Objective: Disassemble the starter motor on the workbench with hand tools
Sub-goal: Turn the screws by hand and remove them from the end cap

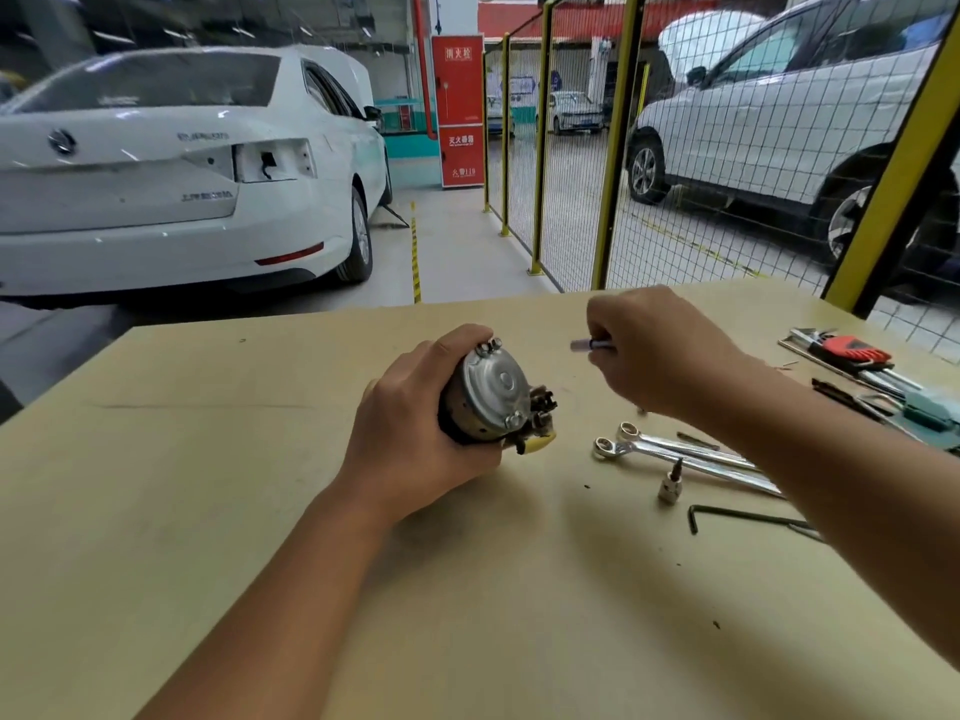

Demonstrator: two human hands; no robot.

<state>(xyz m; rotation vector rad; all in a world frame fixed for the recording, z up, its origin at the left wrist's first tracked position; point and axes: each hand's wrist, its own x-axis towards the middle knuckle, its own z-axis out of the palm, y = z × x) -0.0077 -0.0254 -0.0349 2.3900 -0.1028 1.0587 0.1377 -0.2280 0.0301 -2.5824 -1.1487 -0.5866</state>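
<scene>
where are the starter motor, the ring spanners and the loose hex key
starter motor (493, 394), head view, on its round metal end cap
ring spanners (675, 452), head view, on the shafts
hex key (743, 516), head view, on its long arm

L arm in from lower left, bare forearm | left hand (415, 433) fingers curled round starter motor (493, 400), thumb on near side | R arm in from right edge | right hand (660, 350) raised, fingers pinching small blurred tool (589, 346)

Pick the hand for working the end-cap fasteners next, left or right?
Right. The right hand already holds a small tool, poised above the starter motor. The left hand grips the motor body, steadying it.
</scene>
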